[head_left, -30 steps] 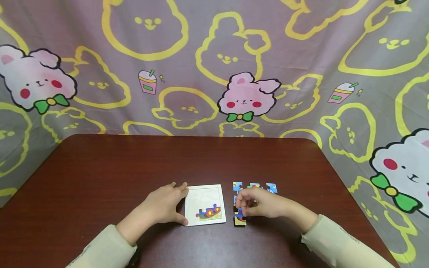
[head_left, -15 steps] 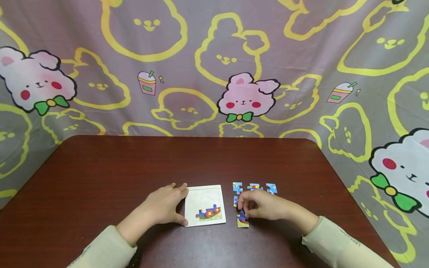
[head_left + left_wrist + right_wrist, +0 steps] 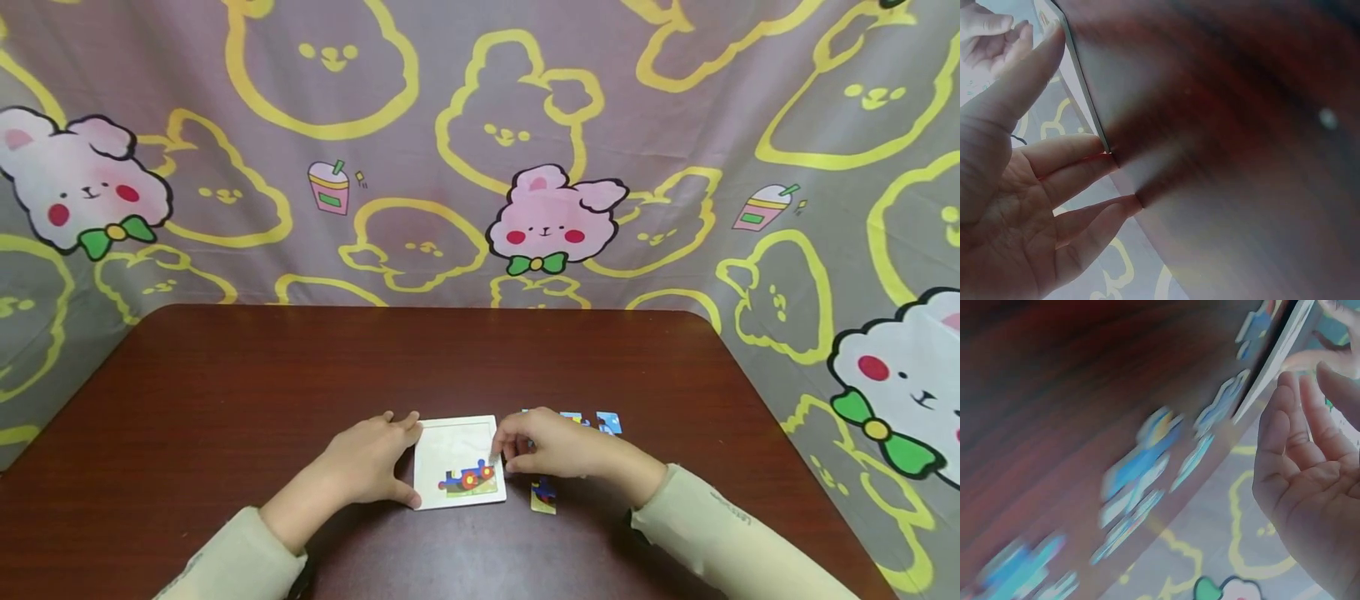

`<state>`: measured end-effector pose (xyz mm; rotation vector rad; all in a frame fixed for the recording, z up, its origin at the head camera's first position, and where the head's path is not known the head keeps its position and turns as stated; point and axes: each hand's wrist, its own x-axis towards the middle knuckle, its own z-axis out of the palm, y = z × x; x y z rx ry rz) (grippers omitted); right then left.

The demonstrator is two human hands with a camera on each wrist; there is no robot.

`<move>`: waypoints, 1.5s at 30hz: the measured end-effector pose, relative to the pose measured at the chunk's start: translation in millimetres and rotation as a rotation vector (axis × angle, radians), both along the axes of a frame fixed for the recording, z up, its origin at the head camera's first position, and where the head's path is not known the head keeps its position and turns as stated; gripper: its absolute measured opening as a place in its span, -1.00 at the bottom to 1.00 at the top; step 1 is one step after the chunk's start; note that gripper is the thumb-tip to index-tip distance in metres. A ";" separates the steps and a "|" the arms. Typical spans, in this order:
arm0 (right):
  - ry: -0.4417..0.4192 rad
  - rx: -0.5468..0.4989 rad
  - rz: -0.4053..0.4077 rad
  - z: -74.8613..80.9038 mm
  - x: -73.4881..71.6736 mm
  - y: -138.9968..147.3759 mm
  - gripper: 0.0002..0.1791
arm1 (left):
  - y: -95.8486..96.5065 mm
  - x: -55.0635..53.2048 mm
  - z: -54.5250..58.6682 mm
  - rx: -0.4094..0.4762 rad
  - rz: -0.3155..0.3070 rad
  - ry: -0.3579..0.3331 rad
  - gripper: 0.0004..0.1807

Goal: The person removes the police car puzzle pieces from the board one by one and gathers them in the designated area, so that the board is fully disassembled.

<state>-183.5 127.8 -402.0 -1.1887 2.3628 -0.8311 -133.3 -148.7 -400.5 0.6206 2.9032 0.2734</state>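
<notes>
A white square puzzle board (image 3: pixel 450 442) lies on the table with a few joined pieces (image 3: pixel 471 478) in its lower right corner, showing red wheels and blue shapes. Along the board's left side my left hand (image 3: pixel 372 458) rests, thumb at the near corner and straight fingers at the far one. My right hand (image 3: pixel 551 443) hovers at the board's right edge, fingers loosely bent, and nothing shows between them in the right wrist view. Just right of the board lies a loose puzzle piece (image 3: pixel 543 495) in blue, red and tan.
Beyond the right hand lie several loose puzzle pieces, among them a light blue corner piece (image 3: pixel 608 422); the hand and arm cover others. The dark red-brown table (image 3: pixel 300 358) ends at a patterned curtain (image 3: pixel 427 150) behind.
My right hand has shifted the near loose piece slightly right and toward me, let it go, then moved left to the board's edge. My left hand has stayed in place.
</notes>
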 end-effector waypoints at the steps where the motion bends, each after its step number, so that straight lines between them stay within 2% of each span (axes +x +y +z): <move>1: 0.008 -0.001 0.012 -0.3 -0.3 -4.7 -0.85 | 0.3 -0.1 -0.4 -0.001 0.000 0.000 0.02; 12: 0.070 0.052 0.106 -1.6 -2.3 -38.1 -0.83 | 0.8 -0.7 0.8 0.005 0.003 0.004 0.01; 26: 0.098 0.126 0.090 -9.2 3.3 -45.8 -0.81 | 1.0 -1.5 0.2 0.010 0.000 0.004 0.02; 35: 0.063 0.130 0.065 -12.1 3.5 -47.5 -0.80 | 1.4 -0.6 0.9 0.012 0.009 -0.005 0.02; 45: -0.032 0.057 0.067 -8.8 0.6 -43.2 -0.85 | 1.6 -1.9 1.1 -0.003 0.003 -0.002 0.02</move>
